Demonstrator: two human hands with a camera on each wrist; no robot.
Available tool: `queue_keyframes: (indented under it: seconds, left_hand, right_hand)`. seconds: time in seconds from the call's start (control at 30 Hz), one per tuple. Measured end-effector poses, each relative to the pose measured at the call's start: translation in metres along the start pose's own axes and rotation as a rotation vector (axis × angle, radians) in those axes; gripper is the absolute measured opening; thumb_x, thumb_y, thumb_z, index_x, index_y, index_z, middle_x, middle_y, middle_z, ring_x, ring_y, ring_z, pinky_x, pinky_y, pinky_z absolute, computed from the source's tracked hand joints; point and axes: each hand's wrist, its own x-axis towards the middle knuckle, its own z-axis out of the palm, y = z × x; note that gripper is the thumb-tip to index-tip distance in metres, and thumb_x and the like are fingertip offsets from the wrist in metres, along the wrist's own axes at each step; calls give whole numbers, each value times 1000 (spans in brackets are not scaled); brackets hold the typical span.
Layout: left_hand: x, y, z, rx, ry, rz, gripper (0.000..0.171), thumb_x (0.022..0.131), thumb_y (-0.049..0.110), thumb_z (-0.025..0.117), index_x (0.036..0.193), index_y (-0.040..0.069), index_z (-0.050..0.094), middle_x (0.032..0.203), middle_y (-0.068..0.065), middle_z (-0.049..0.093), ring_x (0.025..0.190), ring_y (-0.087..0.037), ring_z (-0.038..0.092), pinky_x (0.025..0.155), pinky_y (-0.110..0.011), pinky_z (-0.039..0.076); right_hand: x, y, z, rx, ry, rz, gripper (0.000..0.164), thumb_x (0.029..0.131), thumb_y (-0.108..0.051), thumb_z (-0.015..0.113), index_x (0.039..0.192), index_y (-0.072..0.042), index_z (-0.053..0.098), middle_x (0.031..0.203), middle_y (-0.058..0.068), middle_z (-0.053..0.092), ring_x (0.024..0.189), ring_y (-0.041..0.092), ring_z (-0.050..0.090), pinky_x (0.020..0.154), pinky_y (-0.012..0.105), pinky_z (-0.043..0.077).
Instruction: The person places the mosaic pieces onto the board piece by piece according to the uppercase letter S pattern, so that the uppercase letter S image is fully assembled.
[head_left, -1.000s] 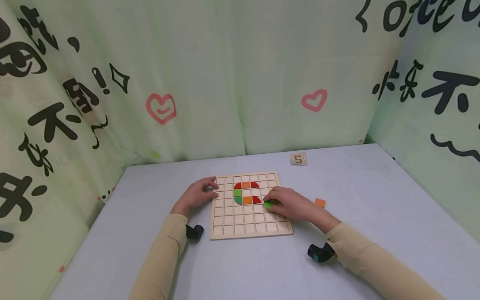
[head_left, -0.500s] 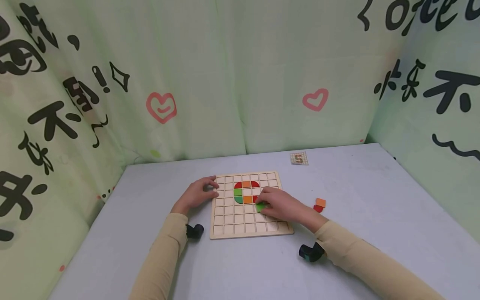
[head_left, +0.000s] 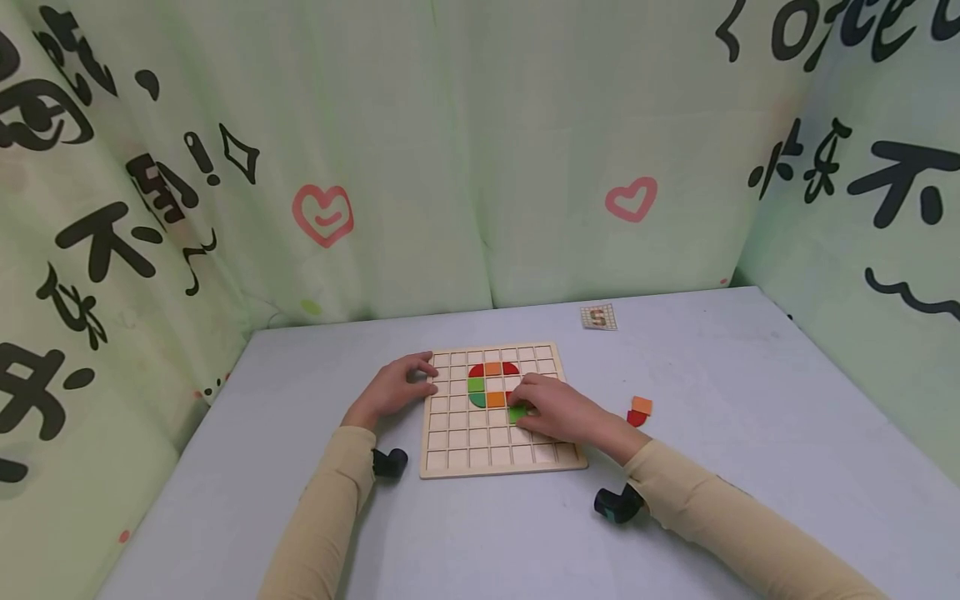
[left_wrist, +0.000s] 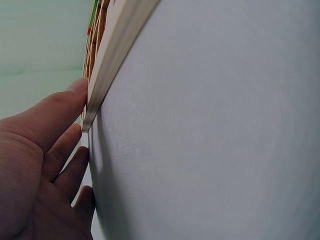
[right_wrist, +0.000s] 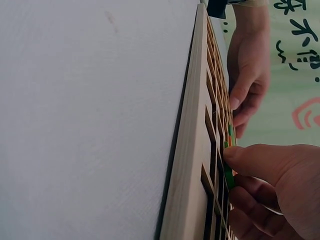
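Observation:
A wooden grid board (head_left: 456, 440) lies on the table, with red, orange and green tiles set into some of its cells. My right hand (head_left: 558, 410) pinches a light green square tile (head_left: 516, 414) between thumb and fingers, low over the cell below the lower tile row. In the right wrist view, the green tile (right_wrist: 229, 172) stands right at the grid, its edge showing between thumb and fingers. My left hand (head_left: 393, 392) rests at the board's left side; in the left wrist view its thumb (left_wrist: 65, 102) touches the frame and the other fingers spread, relaxed, past the corner.
To the right of the board lie an orange square tile (head_left: 642, 406) and a red rounded tile (head_left: 637, 418). A small pattern card (head_left: 598, 317) lies near the table's back edge. Printed curtains (head_left: 480, 167) stand around the table.
My right hand has moved left across the board with the green tile, down beside the lower tile row. The red tile by the orange one has come into view. The left hand stays put.

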Motion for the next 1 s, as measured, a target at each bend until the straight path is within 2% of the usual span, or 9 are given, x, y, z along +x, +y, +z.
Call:
queue_keyframes:
  seconds: [0.67, 1.0]
  left_hand:
    - [-1, 4, -2, -2, -2, -18, 27, 92, 18, 73, 117, 8, 69, 158, -7, 44, 151, -33, 30, 125, -51, 24]
    - [2, -1, 1, 11, -1, -12, 27, 92, 19, 73, 117, 9, 69, 158, -7, 44, 151, -32, 30, 125, -50, 25]
  right_hand:
    - [2, 1, 1, 3, 12, -28, 15, 91, -12, 73, 105, -7, 74, 102, 3, 68, 93, 16, 62, 86, 33, 57]
    - [-8, 3, -2, 53, 33, 29, 17, 92, -14, 71, 108, -7, 74, 104, 2, 69, 96, 16, 62, 87, 35, 57]
